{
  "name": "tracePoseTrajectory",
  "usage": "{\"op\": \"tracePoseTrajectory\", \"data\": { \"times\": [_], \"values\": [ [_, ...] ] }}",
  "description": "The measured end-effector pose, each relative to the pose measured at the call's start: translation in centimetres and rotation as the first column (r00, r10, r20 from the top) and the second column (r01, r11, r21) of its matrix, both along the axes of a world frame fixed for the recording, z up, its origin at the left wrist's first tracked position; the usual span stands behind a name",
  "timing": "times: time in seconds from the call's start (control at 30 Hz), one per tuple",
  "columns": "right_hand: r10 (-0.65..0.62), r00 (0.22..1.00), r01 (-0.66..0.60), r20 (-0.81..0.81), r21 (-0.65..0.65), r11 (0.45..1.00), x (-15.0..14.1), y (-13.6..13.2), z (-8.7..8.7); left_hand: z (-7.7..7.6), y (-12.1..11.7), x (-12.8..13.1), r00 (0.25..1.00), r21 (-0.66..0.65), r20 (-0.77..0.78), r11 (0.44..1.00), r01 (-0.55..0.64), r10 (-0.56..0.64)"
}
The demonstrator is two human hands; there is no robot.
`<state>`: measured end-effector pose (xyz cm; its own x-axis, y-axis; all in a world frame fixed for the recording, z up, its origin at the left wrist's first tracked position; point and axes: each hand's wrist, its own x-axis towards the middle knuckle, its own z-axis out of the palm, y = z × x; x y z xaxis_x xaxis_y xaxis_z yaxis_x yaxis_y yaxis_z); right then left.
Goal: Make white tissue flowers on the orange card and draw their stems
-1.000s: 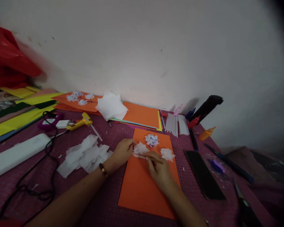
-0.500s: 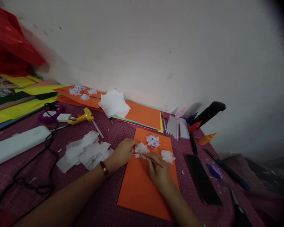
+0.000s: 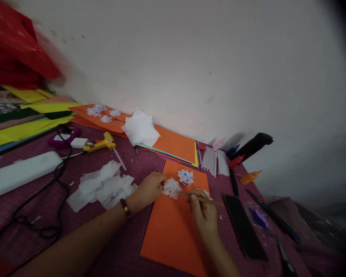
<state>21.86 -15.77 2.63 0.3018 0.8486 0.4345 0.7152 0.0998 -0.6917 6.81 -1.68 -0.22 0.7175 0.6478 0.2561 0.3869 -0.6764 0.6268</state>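
Note:
An orange paper sheet lies on the maroon cloth in front of me. My left hand pinches a white tissue flower at the sheet's upper left. My right hand is closed round a thin brown stick, whose tip points at that flower. A second flower with blue marks lies just beyond. A third white flower is mostly hidden behind my right hand.
Crumpled white tissue lies left of the sheet. A yellow glue gun with a black cord, coloured paper stacks, a black phone, markers, small bottles and scissors surround the work. A white wall rises behind.
My right hand has shifted to the right and lower with the stick, and now covers the third flower. The left hand stays on the white flower. The view has tilted slightly.

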Motion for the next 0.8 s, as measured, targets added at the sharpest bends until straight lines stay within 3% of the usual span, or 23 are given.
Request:
{"op": "tracePoseTrajectory", "data": {
  "times": [0.2, 0.57, 0.8],
  "values": [
    [0.056, 0.992, -0.064, -0.113, -0.069, 0.996, 0.1, 0.6, -1.2, 0.0, -0.1, -0.1, 1.000, 0.001, -0.014, 1.000, -0.010, 0.010],
    [0.112, 0.989, -0.109, 0.092, -0.041, 0.993, -0.4, 1.1, -1.6, 0.3, -0.2, 0.0, 1.000, 0.013, -0.014, 1.000, 0.002, -0.002],
    [0.179, 0.977, -0.181, 0.119, 0.005, 0.983, -0.7, 1.2, -1.7, 0.6, -0.3, -0.1, 0.999, 0.009, -0.034, 1.000, -0.006, 0.006]
  ]
}}
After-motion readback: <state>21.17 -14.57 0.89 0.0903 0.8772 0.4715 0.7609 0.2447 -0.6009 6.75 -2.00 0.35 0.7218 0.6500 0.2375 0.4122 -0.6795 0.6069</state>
